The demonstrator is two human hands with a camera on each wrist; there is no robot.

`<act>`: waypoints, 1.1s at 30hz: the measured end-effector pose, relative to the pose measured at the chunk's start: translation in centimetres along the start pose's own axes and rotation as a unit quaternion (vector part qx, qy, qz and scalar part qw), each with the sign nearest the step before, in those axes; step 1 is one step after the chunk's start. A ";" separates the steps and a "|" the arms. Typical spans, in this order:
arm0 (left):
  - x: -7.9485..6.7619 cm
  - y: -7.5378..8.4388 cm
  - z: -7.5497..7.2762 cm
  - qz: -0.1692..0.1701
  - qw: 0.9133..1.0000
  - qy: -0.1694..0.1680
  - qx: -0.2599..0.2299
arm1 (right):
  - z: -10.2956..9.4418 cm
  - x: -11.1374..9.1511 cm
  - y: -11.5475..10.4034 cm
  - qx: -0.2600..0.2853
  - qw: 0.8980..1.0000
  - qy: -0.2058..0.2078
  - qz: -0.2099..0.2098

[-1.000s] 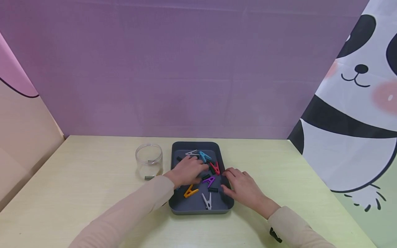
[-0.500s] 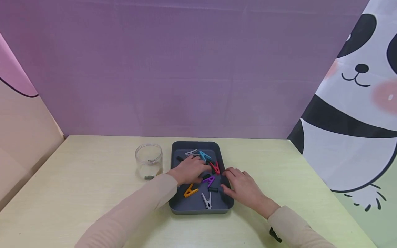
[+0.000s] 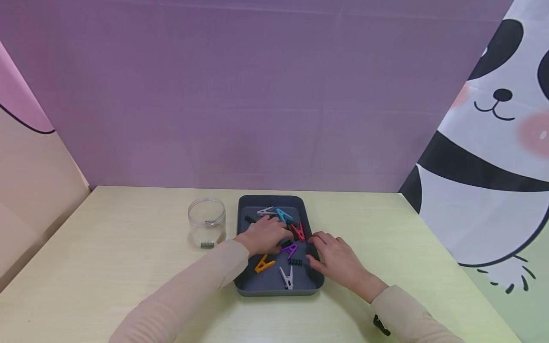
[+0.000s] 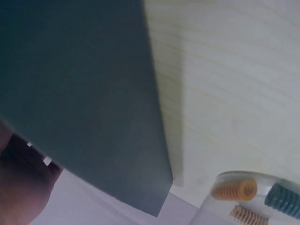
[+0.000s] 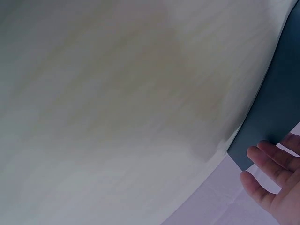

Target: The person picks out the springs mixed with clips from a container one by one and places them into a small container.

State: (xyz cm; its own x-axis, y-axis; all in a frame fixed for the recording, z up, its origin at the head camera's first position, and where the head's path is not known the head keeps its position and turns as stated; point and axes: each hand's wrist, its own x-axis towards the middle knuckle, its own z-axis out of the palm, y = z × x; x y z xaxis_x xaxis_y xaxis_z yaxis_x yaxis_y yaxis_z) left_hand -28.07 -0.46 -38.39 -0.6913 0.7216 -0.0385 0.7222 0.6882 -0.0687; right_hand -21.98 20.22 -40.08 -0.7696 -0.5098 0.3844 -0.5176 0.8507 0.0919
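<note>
head view: we've got the tray (image 3: 279, 293) running lengthwise away from us, left hand (image 3: 265, 237) over its middle; can't tell if it's holding anything. red clip (image 3: 302, 234) lies just right of those fingers, between both hands, left one nearer. right hand (image 3: 336, 259) rests loose at the right rim.

left wrist: tray wall hides our fingertips.

right wrist: fingers slightly spread at the wall.

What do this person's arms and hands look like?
Left hand and right hand are ordinary human hands without gloves. Both arms wear long, plain, pale beige sleeves. A small black piece shows by the right cuff, perhaps a strap; it's too small to tell.
</note>
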 end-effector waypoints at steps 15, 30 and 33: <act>0.1 -0.3 0.2 0.001 1.000 0.006 0.004 | 0.0 0.0 -0.1 0.000 1.000 0.002 0.002; -1.1 -1.1 -0.6 -0.005 1.000 0.024 -0.008 | 0.1 0.0 -0.1 -0.003 1.000 0.002 0.006; -1.4 -1.4 -0.7 -0.002 1.000 0.031 -0.007 | 0.1 0.0 -0.1 -0.002 1.000 0.000 0.006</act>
State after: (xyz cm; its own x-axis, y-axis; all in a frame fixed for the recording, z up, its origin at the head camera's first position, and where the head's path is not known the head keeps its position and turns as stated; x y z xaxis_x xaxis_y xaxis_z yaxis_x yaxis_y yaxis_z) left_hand -28.12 -2.36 -37.54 -0.6919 0.7216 0.0228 0.7198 0.6920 -0.0552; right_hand -21.98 20.14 -40.14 -0.7761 -0.4993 0.3851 -0.5062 0.8575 0.0917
